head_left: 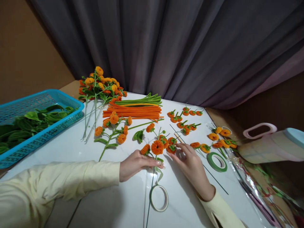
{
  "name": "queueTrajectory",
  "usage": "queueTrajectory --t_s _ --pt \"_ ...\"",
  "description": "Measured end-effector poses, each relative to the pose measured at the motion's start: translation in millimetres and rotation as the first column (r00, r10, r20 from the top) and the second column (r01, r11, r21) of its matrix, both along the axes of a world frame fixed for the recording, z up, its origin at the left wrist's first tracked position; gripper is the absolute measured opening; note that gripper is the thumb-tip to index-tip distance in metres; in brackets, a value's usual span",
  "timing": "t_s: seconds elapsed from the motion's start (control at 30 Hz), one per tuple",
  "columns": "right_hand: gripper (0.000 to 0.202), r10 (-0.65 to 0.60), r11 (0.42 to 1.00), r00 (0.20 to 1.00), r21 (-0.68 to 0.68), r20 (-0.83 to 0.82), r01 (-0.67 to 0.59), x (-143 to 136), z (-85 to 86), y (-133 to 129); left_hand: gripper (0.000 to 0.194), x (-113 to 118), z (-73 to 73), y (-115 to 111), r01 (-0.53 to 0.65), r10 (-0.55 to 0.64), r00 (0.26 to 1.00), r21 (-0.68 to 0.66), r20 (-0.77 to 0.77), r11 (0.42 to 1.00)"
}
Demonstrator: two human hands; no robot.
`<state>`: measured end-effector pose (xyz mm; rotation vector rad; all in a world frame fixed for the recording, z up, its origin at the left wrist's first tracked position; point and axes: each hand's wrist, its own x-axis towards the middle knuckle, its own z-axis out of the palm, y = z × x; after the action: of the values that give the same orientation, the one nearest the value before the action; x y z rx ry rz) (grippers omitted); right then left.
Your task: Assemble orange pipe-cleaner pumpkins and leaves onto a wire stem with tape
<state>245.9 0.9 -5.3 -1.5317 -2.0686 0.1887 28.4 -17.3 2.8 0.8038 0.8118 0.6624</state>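
My left hand (142, 162) pinches the stem of a spray of fuzzy orange pipe-cleaner flowers (157, 147), with a small green leaf beside the thumb. From the same stem hangs a strip of pale green floral tape, leading down to its roll (159, 198). The dark wire (149, 202) of the stem runs toward the near edge. My right hand (190, 161) has thumb and fingertips closed at an orange flower (171, 149) on the right side of the spray. Left of my hands lies a leafy flower branch (109, 139), and a green leaf cluster (138, 136) rests nearer.
A blue basket (80, 109) with green leaves stands at left. Behind are a bunch of flower stems (99, 85) and orange (133, 111) and green pipe cleaners (142, 100). At right are loose flowers (186, 128), a green tape roll (217, 162) and a lidded jug (273, 145).
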Motion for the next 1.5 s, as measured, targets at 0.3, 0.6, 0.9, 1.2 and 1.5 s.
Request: queueTrajectory --t_s 0.3,0.6,0.9,1.2,1.5 --pt "0.022 0.049 0.998 0.996 0.047 -0.081 -0.045 -3.1 -8.6 3.2 0.028 0.0 -0.3 1.1 0.021 -0.021 0.998 -0.001 -0.061 1.000" --pt "0.042 0.236 0.948 0.962 0.250 -0.140 -0.197 -2.9 17.0 -10.3 0.029 -1.3 -1.4 0.3 0.053 -0.047 0.991 0.043 -0.129 0.998" --pt "0.058 0.513 0.859 0.828 0.148 -0.227 -0.491 -9.8 20.5 -25.0 0.030 -0.4 0.8 0.6 0.071 -0.062 0.985 0.049 -0.162 0.996" --pt "0.065 0.594 0.796 0.787 0.266 -0.168 -0.544 -16.2 14.5 -25.7 0.031 0.2 -0.4 -0.6 0.064 -0.058 0.989 0.041 -0.139 0.997" --pt "0.065 0.595 0.785 0.794 0.304 -0.125 -0.541 -19.2 10.5 -27.2 0.027 -1.1 -2.6 0.1 0.090 -0.080 0.983 0.051 -0.165 0.995"
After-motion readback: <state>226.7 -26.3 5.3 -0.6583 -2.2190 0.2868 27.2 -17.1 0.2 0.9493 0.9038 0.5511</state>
